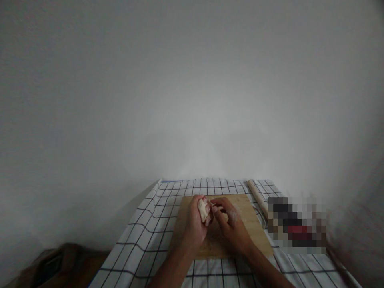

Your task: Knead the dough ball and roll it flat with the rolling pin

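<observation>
A pale lump of dough (203, 210) lies in my left hand (195, 220), whose fingers curl around it above the wooden board (252, 236). My right hand (229, 220) is just to the right, with its fingers bent and apart and its fingertips close to the left fingers. White, floury marks show on the right hand. Whether the right fingertips touch the dough or the left fingers, I cannot tell. Part of the board is hidden beneath both hands.
A wooden rolling pin (258, 200) lies to the right of the board on a white checked cloth (144, 236). Further right, a patch is blurred into blocks. Behind the table rises a plain pale wall (192, 100). A dark brown object (51, 266) stands at lower left.
</observation>
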### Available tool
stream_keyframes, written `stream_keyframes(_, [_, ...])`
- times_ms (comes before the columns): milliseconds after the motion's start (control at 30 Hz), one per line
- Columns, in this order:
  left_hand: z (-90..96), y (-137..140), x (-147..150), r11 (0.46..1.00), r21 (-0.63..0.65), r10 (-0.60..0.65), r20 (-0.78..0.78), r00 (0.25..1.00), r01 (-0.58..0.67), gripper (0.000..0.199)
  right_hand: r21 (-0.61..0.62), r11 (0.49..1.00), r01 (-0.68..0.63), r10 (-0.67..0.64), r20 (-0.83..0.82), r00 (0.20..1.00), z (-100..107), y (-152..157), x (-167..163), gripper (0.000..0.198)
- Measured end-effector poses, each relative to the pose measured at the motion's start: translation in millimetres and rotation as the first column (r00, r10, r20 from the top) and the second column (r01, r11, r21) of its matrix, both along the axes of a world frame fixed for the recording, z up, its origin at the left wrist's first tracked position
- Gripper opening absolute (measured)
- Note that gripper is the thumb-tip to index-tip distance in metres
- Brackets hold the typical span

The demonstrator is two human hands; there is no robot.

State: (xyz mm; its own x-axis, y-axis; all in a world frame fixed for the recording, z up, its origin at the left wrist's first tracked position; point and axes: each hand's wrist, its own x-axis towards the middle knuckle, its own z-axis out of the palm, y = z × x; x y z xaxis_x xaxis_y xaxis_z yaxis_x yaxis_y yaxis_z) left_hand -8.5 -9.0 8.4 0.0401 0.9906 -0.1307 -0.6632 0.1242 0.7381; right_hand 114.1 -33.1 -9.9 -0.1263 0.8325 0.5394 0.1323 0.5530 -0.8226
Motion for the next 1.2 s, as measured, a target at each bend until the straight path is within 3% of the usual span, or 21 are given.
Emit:
stream_keyframes(133, [4.9, -4.3, 8.7, 0.991, 0.044, -0.128, 0.121, 0.984, 0.124, 0.032, -0.010, 0.994, 0.112, -0.112, -0.003, 0.994, -3.8, 4.5, 4.7, 0.034])
stream_keyframes(233, [9.8, -11.9, 14.9, 0.957, 0.069, -0.290, 0.184, 0.939, 0.282, 0.043, 0.138, 0.966, 0.220, -0.236, 0.116, 0.965, -2.2, 7.2, 8.2, 0.048])
stream_keyframes(333, [10.4, -19.8, 19.0, 0.881, 0.153, -0.469, 0.164, 0.868, 0.448, 0.054, 0.253, 0.923, 0.289, -0.339, 0.180, 0.924, 3.8, 10.7, 15.7, 0.058])
stream_keyframes(400, [8.3, -21.7, 20.8, 0.833, 0.192, -0.546, 0.132, 0.827, 0.519, 0.059, 0.236, 0.909, 0.343, -0.379, 0.129, 0.916, 7.9, 15.7, 26.1, 0.050])
stream_keyframes(467, [4.9, -19.9, 21.6, 0.823, 0.172, -0.557, 0.061, 0.828, 0.541, 0.060, 0.124, 0.919, 0.374, -0.378, 0.011, 0.926, 9.9, 23.2, 39.1, 0.036])
stream_keyframes(533, [1.1, -15.2, 20.6, 0.872, 0.117, -0.469, -0.079, 0.879, 0.476, 0.057, -0.052, 0.945, 0.324, -0.328, -0.179, 0.928, 9.3, 31.6, 50.2, 0.025])
stream_keyframes(633, [-3.4, -6.8, 15.2, 0.962, 0.078, -0.231, -0.287, 0.930, 0.263, 0.047, -0.279, 0.948, 0.150, -0.269, -0.461, 0.846, 6.5, 40.7, 54.9, 0.023])
stream_keyframes(767, [-4.9, -1.9, 8.5, 0.986, 0.089, -0.098, -0.350, 0.932, 0.138, 0.040, -0.468, 0.884, -0.009, -0.267, -0.521, 0.811, 5.6, 42.0, 40.7, 0.042])
stream_keyframes(867, [-3.2, -5.7, 11.0, 0.980, 0.160, -0.044, -0.395, 0.918, 0.116, 0.040, -0.476, 0.879, -0.013, -0.249, -0.483, 0.840, 6.5, 40.1, 28.9, 0.046])
stream_keyframes(1000, [-0.4, -16.0, 20.2, 0.935, 0.352, 0.148, -0.503, 0.851, 0.046, 0.031, -0.420, 0.907, 0.039, -0.219, -0.389, 0.895, 9.0, 35.5, 20.5, 0.054])
stream_keyframes(1100, [-0.4, -20.7, 22.8, 0.889, 0.457, 0.250, -0.524, 0.814, 0.021, 0.032, -0.373, 0.922, -0.099, -0.082, -0.440, 0.894, 12.0, 24.8, 14.0, 0.067])
stream_keyframes(1200, [-1.5, -18.6, 18.5, 0.903, 0.429, 0.257, -0.501, 0.826, -0.020, 0.049, -0.345, 0.881, -0.324, 0.129, -0.484, 0.865, 15.5, 11.4, 6.5, 0.073])
